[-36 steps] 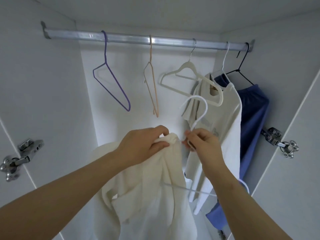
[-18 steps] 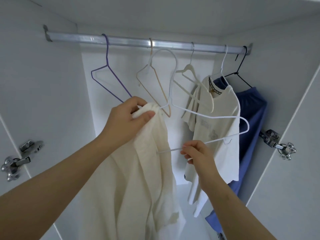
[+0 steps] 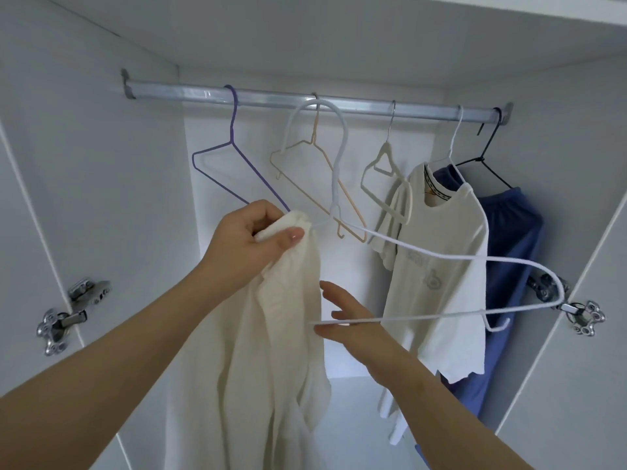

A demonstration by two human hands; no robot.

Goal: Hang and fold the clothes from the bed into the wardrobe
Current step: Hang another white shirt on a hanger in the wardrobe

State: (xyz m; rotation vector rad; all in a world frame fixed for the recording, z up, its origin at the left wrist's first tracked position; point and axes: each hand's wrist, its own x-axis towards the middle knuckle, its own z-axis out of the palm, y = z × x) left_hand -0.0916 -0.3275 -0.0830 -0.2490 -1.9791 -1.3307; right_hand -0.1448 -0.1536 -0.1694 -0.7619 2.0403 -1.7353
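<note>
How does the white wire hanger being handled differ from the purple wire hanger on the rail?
The white hanger carries a cream garment on one end, gripped by the left hand; the purple hanger is bare. The white hanger's hook looks not yet over the rail; the purple hanger hangs from it. Both are thin wire.

Metal wardrobe rail [image 3: 373, 107], with purple [image 3: 234, 157], beige [image 3: 317, 154], cream [image 3: 385, 164], white [image 3: 453, 154], black hangers [image 3: 488, 147].

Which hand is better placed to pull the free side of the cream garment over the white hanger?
Probably right hand: open beside white hanger; left hand grips cream garment.
</note>
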